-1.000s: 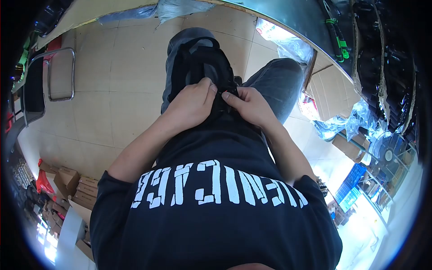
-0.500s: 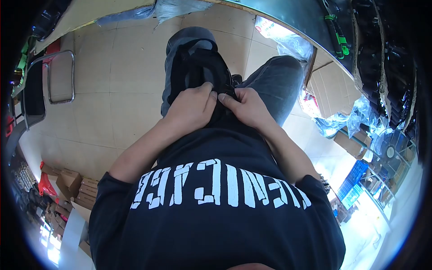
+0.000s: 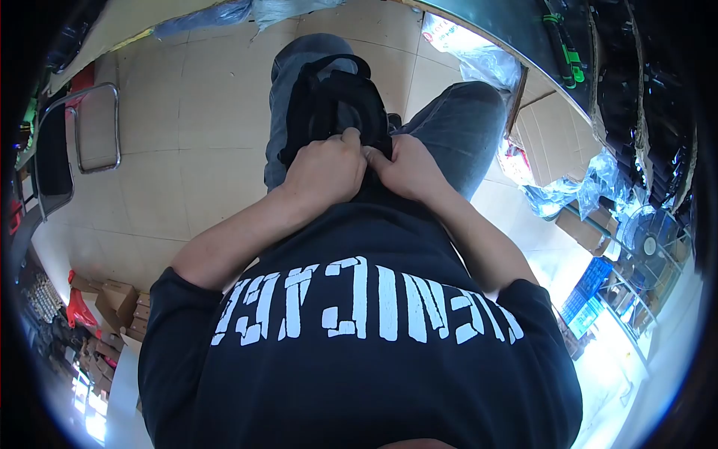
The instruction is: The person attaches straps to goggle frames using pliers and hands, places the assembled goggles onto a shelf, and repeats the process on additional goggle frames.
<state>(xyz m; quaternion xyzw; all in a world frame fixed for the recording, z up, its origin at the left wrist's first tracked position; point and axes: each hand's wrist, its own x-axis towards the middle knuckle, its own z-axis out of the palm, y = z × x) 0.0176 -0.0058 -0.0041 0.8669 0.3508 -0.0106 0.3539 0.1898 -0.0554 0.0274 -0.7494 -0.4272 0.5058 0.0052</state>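
Observation:
A black fabric item with looped straps (image 3: 340, 93) lies over my left thigh, close to my lap. My left hand (image 3: 327, 170) is closed, its thumb and fingers pinching the near edge of this fabric. Right beside it, my right hand (image 3: 410, 169) is closed on the same edge, thumb pointing inward. The fingertips of both hands nearly meet. What exactly sits between them is too dark and small to make out.
Grey jeans (image 3: 470, 123) cover my spread knees. A table edge (image 3: 493, 34) curves across the top right, with a green-and-black tool (image 3: 565, 52) on it. A metal-framed chair (image 3: 96, 127) stands at left. A fan (image 3: 649, 245) and cardboard boxes (image 3: 118, 299) lie farther off.
Both hands stay pinched at the fabric's near edge. The black item's far loop has tipped slightly to the right. The view has shifted a little.

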